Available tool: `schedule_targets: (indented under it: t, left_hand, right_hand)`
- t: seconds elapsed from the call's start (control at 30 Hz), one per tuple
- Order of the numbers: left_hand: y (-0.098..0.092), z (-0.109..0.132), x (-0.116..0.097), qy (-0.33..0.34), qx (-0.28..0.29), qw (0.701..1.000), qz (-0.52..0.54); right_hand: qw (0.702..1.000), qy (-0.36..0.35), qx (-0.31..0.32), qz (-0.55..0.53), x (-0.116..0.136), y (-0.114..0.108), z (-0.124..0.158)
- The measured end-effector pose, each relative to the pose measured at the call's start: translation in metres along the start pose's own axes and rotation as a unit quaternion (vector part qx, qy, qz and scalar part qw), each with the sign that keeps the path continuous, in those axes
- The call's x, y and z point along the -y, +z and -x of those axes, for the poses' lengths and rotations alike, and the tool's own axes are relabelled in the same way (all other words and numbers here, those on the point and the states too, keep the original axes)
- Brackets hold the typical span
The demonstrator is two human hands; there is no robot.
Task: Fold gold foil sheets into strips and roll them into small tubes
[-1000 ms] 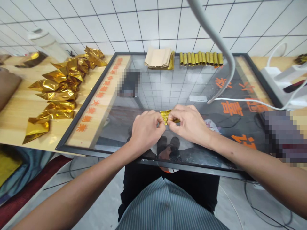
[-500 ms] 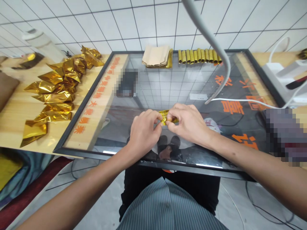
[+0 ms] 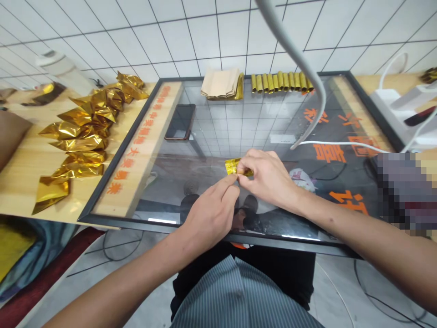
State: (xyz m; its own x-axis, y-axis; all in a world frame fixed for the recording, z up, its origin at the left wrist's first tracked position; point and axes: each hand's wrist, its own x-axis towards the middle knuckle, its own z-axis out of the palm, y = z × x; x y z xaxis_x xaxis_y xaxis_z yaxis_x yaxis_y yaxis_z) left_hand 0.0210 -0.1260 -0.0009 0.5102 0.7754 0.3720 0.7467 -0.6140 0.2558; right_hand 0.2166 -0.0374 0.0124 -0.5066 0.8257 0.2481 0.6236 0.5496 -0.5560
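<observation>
Gold foil (image 3: 232, 166) pinched in my right hand (image 3: 266, 175), end poking out left. My left hand (image 3: 213, 208) at near edge; can't tell if gripping.

A small strip of shiny, creased gold foil (image 3: 231, 166) lies roughly crosswise over the dark glass tabletop (image 3: 170, 168), its left end plain to see from here. Pinched fingers of the right hand (image 3: 264, 175) hide its middle; a sliver shows beyond them.
</observation>
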Motion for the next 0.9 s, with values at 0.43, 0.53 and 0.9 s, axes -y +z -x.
schedule_targets:
  t: [0.43,0.53,0.9]
  left_hand:
    - [-0.008,-0.009,-0.006,0.088,0.024,0.987,-0.133]
    - [-0.008,-0.007,-0.006,0.095,0.033,0.987,-0.125]
    - [-0.008,-0.008,-0.006,0.101,0.024,0.986,-0.133]
  right_hand:
    - [0.997,0.013,0.050,-0.061,-0.027,-0.068,0.004]
    - [0.993,0.045,0.099,-0.044,-0.035,-0.076,0.002]
    - [0.988,0.007,0.144,-0.055,-0.039,-0.068,0.004]
